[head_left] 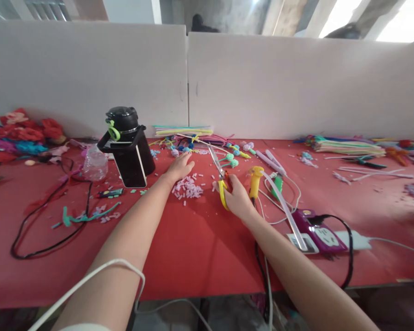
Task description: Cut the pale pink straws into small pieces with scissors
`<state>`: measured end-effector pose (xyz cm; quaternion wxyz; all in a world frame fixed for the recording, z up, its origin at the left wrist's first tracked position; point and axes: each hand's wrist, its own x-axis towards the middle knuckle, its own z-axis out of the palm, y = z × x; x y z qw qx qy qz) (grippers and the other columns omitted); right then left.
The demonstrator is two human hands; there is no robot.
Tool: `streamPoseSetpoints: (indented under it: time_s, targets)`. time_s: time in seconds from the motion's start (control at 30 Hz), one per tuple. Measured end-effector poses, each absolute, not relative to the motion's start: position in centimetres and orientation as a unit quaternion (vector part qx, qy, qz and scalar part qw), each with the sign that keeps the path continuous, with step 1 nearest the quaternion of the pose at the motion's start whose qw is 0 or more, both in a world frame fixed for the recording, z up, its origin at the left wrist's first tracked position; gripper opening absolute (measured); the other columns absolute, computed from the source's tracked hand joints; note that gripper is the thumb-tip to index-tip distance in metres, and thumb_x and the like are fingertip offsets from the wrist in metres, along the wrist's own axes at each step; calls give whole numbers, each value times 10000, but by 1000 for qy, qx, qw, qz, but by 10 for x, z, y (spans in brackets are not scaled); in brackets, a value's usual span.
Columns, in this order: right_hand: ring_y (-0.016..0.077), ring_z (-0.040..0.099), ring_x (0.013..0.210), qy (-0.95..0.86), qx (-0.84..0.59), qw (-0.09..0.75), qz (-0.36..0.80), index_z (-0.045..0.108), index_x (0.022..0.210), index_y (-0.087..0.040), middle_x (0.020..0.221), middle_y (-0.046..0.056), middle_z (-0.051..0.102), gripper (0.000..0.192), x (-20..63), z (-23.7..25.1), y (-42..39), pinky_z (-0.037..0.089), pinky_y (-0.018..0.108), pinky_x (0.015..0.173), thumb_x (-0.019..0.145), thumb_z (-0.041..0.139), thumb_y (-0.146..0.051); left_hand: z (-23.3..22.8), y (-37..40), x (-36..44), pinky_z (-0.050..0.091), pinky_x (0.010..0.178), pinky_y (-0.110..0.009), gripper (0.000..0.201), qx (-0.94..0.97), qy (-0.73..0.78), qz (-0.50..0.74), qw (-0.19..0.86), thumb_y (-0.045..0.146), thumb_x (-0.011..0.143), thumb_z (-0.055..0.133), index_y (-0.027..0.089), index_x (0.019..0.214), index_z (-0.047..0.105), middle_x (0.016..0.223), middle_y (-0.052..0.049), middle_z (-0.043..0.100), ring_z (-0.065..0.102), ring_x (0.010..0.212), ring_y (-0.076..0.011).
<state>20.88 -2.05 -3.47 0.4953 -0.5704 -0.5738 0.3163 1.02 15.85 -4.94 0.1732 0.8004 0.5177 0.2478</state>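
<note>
A pair of yellow-handled scissors (220, 179) is gripped by the right hand (237, 198), fingers closed through the handles, blades pointing away toward the white partition (296, 87). Just left of the scissors lies a small heap of cut pink pieces (188, 188), so some cutting appears done. The left hand (180, 166) is stretched flat beyond that heap, fingers loose and holding nothing, reaching toward the pipe-cleaner bits (193, 142) behind the scissors. Bundles of uncut pipe cleaners (182, 131) remain further back, so work seems left. A yellow glue gun (255, 180) lies just right of the scissors; a black bottle (127, 145) stands well left.
</note>
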Motion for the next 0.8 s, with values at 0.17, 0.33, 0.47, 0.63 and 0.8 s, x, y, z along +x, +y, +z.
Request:
streamPoseSetpoints:
  time_s: [0.17,0.33,0.47,0.63,0.8]
  targets:
    - [190,563,791,-573,-571,508,297,494,913,-213,899,46,627,448,210,-39,-17,450,313,715,763,686,-589,-48,143,13,323,1192,-387,495,821,489,241,168,339,919,488,126,1351,602,1467,-147,555,493,1385,-259]
    - [187,530,745,-562,-580,524,270,493,843,-219,820,26,597,427,211,-40,-14,424,340,705,752,700,-581,-36,86,5,440,1101,-357,407,863,411,233,177,290,927,461,162,1238,691,1301,-97,693,619,1247,-220]
    - [170,495,717,-549,-571,540,286,497,826,-220,786,8,550,424,210,-38,-14,406,331,686,732,726,-564,-26,61,14,520,999,-348,344,878,325,271,226,292,922,484,214,1155,725,1170,-56,753,698,1093,-201]
    - [143,447,666,-510,-567,575,296,483,812,-221,728,-29,480,438,213,-42,-12,389,311,645,769,683,-608,-26,75,50,414,1133,-405,396,907,299,231,186,278,910,500,216,1265,665,1408,-77,622,550,1335,-230]
    - [136,445,675,-491,-568,591,293,497,836,-213,741,-29,494,467,215,-47,-11,379,305,643,804,624,-662,-27,72,61,488,1038,-352,372,943,272,119,151,222,884,476,257,1169,712,1325,-32,682,646,1195,-212]
